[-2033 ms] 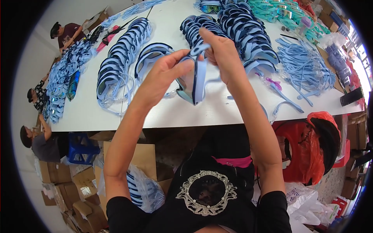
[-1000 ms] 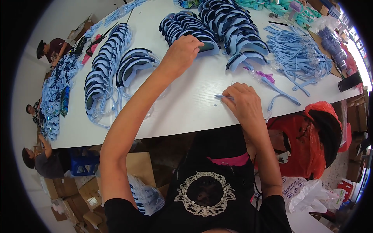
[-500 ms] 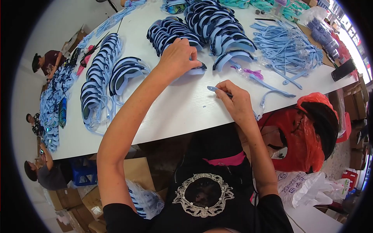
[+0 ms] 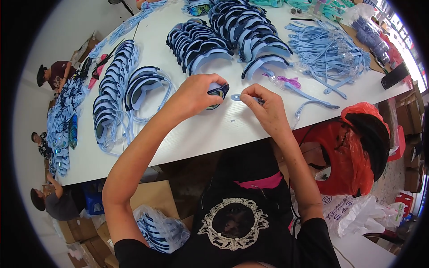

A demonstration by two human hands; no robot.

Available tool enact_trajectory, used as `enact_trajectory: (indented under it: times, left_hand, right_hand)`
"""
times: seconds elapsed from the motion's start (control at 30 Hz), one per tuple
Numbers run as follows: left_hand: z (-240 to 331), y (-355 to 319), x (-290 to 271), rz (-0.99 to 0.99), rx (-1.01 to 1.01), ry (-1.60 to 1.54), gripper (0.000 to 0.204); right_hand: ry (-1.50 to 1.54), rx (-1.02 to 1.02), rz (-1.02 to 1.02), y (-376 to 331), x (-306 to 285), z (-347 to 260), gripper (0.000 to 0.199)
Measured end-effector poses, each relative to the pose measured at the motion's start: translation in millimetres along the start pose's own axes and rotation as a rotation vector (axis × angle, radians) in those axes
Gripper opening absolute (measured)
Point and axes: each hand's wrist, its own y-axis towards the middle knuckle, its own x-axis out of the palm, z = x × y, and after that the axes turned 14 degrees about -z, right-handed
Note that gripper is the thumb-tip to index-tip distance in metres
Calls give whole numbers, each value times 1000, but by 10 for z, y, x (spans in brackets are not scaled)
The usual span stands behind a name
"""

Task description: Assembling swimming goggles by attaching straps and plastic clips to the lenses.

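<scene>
My left hand is closed round one end of a dark-and-light-blue pair of swim goggles, held just over the white table; my fingers hide much of it. Facing it, my right hand pinches a light blue strap, whose rounded tip with a slot sticks out to the left. Strap tip and goggles are a small gap apart. Beyond my hands stand nested rows of similar goggles, with a single frame at the front of the right row.
Light blue straps lie heaped on the right, a purple tie near them. More goggles line the left. A black cylinder stands by the right edge. Below are a red stool and cartons. People sit far left.
My left hand has come back from the goggle row toward me, bringing one pair of goggles with it. My right hand has shifted slightly left and away from me with the strap.
</scene>
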Motion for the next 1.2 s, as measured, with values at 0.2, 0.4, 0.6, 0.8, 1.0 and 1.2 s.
enact_trajectory:
  times: [0.2, 0.4, 0.6, 0.8, 1.0, 1.2]
  left_hand:
    - [174, -317, 14, 17, -51, -61, 28]
    - [193, -423, 5, -14, 41, -17, 23]
    - [87, -457, 134, 77, 35, 154, 22]
    - [57, -493, 317, 229, 104, 223, 15]
    - [136, -635, 290, 246, 141, 29, 16]
    - [0, -868, 246, 361, 181, -41, 30]
  right_hand:
    - [-83, -7, -136, 136, 109, -203, 19]
    - [-360, -136, -64, 102, 200, -253, 19]
    - [-329, -155, -43, 89, 312, -214, 19]
    - [-593, -238, 76, 150, 471, -293, 25]
    - [-609, -280, 249, 598, 631, -76, 37]
    - [49, -109, -221, 348, 433, -434, 33]
